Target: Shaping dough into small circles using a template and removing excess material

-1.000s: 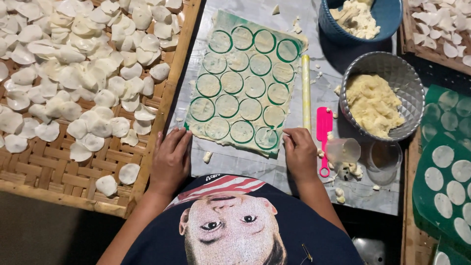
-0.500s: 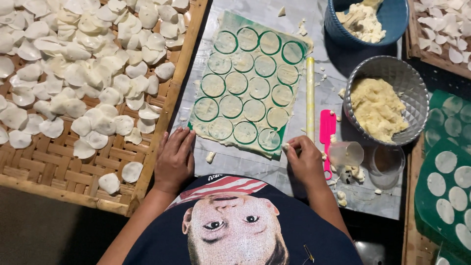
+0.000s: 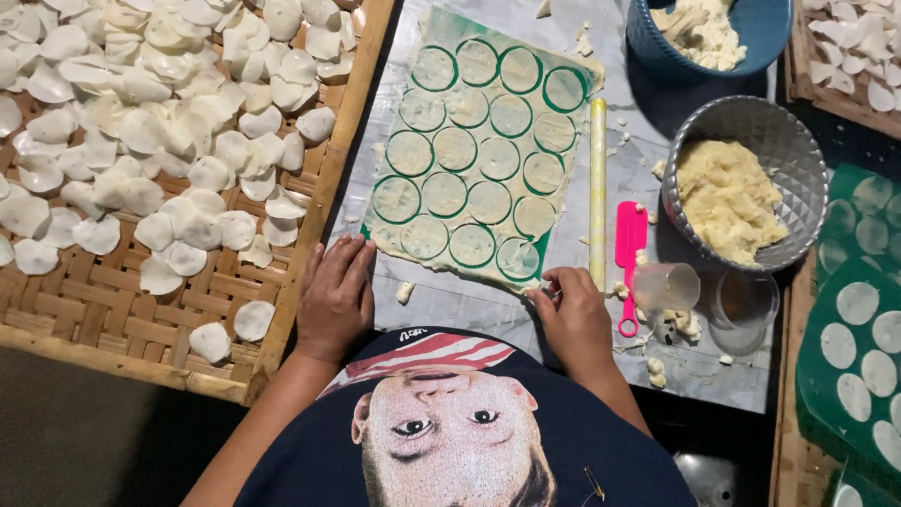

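Note:
A green sheet (image 3: 540, 253) lies on the grey work surface, covered with thin pale dough cut into several round discs. My left hand (image 3: 335, 299) rests flat on the surface, fingers apart, touching the sheet's near left corner. My right hand (image 3: 571, 312) pinches the dough edge at the sheet's near right corner, fingers curled on it. A long pale rolling stick (image 3: 597, 188) lies along the sheet's right side.
A woven bamboo tray (image 3: 122, 329) on the left holds several white dough discs. To the right are a pink scraper (image 3: 629, 246), a metal bowl of dough (image 3: 741, 178), a blue bowl (image 3: 704, 38), clear cups (image 3: 666, 286) and more green sheets (image 3: 859, 366).
My right hand has moved in from beside the sheet to its near right corner and closed its fingers on the dough edge. My left hand has stayed at the near left corner.

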